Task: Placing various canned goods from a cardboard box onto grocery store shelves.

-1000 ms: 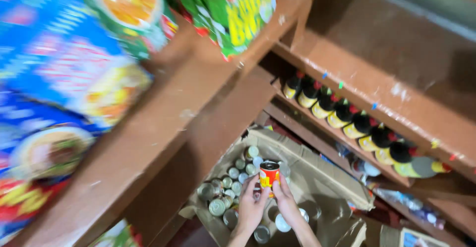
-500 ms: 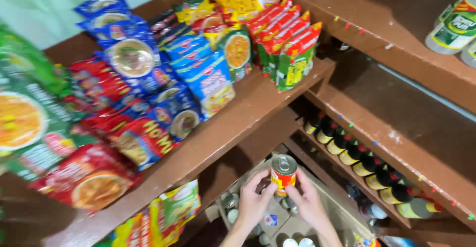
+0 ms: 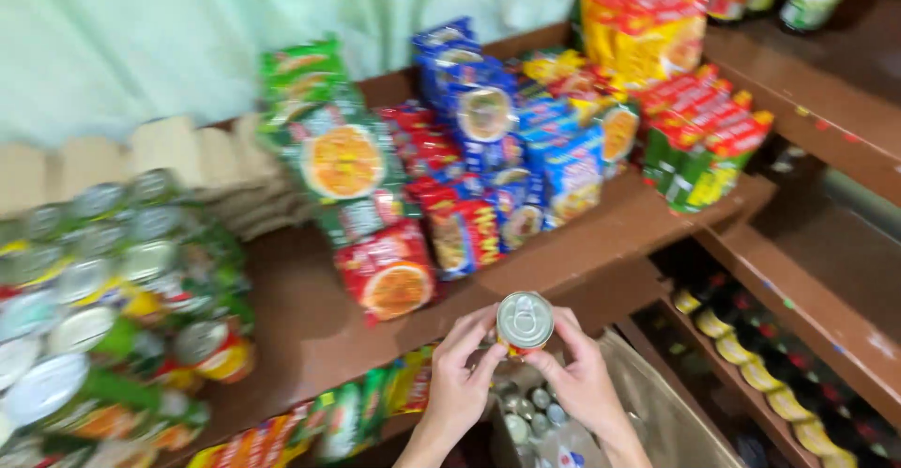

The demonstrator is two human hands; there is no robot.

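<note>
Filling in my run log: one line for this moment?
hands: left, right both hold can | can: raised before shelf | beside: noodle packets

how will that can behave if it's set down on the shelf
The can, held by both hands, looks rigid metal, so it likely won't flex. Its flat ends should stand steady on the shelf. On its side, the round wall would probably roll.
</note>
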